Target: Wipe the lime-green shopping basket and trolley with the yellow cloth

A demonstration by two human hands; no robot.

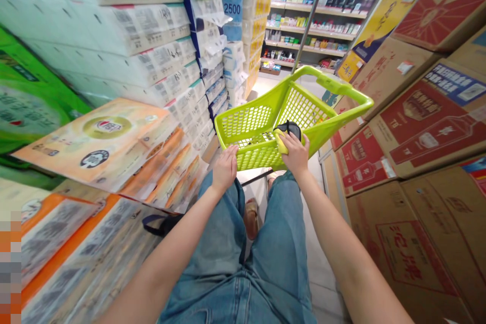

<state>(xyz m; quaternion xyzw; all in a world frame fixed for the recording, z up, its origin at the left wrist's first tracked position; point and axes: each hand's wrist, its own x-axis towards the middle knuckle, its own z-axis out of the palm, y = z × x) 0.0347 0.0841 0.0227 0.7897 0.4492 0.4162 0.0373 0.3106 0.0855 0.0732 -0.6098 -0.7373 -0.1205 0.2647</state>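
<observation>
A lime green plastic shopping basket (266, 111) with a latticed wall and a long metal pull handle (309, 15) stands in the aisle in front of my legs. My left hand (225, 168) grips the basket's near rim, fingers curled over it. My right hand (295, 154) is closed on the basket's near rim, with a yellow and black object (284, 134) under its fingers; what that object is I cannot make out.
Stacked tissue packs (114, 147) in orange, white and green line the left side. Cardboard cartons (413, 136) with red print are piled on the right. Store shelves (315, 10) with small goods stand at the aisle's far end. The pale floor (321, 268) runs between.
</observation>
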